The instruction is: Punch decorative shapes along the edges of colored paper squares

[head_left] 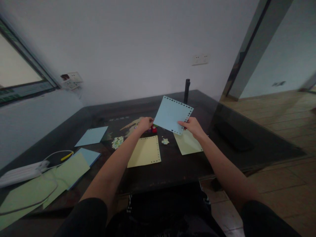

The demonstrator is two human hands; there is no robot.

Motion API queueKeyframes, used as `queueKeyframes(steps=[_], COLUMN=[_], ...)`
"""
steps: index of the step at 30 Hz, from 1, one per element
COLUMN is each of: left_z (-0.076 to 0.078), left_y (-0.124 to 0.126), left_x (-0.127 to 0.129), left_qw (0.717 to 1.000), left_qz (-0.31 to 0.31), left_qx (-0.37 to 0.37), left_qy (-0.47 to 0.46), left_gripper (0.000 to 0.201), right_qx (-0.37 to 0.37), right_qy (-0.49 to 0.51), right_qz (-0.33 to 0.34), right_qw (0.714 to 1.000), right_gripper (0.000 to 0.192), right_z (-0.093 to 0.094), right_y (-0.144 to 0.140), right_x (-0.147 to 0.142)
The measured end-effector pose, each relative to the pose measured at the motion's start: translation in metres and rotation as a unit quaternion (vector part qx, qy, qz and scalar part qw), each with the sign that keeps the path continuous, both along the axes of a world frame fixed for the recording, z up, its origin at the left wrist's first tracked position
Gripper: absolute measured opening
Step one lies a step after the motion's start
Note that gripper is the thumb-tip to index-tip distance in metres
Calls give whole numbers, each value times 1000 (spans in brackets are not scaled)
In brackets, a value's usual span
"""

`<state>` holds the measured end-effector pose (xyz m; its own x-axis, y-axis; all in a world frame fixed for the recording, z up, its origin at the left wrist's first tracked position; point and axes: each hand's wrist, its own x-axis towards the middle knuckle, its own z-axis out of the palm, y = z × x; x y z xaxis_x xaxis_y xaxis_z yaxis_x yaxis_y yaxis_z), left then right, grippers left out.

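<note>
My right hand (193, 126) holds a light blue paper square (172, 114) by its lower right corner, lifted and tilted above the dark table (172, 168). Small shapes are punched along the sheet's edges. My left hand (145, 123) reaches to the sheet's lower left corner, its fingers closed over small red and purple punches (153, 129) on the table; whether it grips one is unclear. Below lie a yellow punched sheet (145, 151) and a pale yellow-green sheet (188, 143). Paper scraps (117, 142) and a smaller scrap pile (165, 141) sit between them.
More blue paper (92, 136) and green paper (64, 171) lie at the left, with a white power strip (21, 172) and its cable. A black cylinder (187, 91) stands at the table's far edge by the wall. Wooden floor lies to the right.
</note>
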<state>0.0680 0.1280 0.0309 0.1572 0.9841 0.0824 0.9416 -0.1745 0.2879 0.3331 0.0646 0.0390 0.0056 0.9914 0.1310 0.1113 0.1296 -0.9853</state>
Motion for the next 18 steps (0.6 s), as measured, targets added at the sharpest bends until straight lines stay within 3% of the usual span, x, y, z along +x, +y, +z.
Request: queueKeyframes(steps=[6,15,18], left_z=[1,-5,-5], left_y=[1,14,15], left_x=[-18,-5,-1], left_qw=[999,998,999], left_qz=[-8,-59,-42], left_qx=[24,-2,2], left_qy=[-24,-20,-19], left_gripper=[32,25,22], right_qx=[5,6,8], right_qy=[26,30,15], right_qz=[0,-4,-3], right_qw=[1000,1000,1000], right_gripper=[19,18,16], right_z=[-3,-6,-6], right_y=[2,4,3], right_x=[4,4,2])
